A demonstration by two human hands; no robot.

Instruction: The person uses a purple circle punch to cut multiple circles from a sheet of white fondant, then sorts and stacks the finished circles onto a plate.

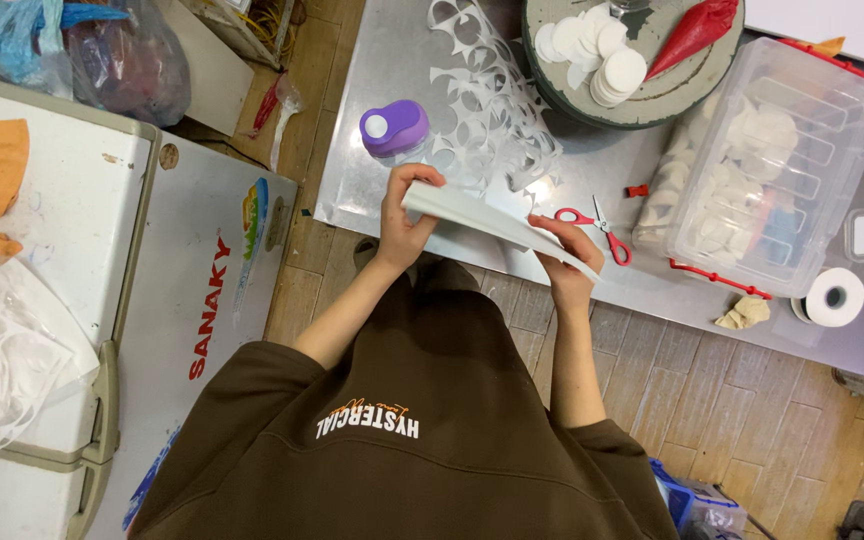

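Nearest to the camera, the person in the brown sweatshirt is standing at the front edge of the metal table (372, 60), both forearms reaching forward. The left hand (404, 215) is gripping the near-left end of a stack of white paper sheets (497, 222), thumb on top and fingers curled under. The right hand (564, 262) is pinching the stack's lower right end.

The stack is hovering just over the table's front edge, its long axis running from upper left down to lower right, the left end sitting higher. It looks like the sheets are being squared up and readied. By my judgement, the next move calls for steadying the stack and bringing an edge toward the purple paper punch (394, 128), which is sitting just beyond the left hand.

Right of the stack, red-handled scissors (597, 228) are lying on the table. Further back, punched-out paper scraps (487, 95) are trailing away, a clear plastic box (777, 160) is holding white rounds, and cut paper circles (602, 55) are piled on a round tray.
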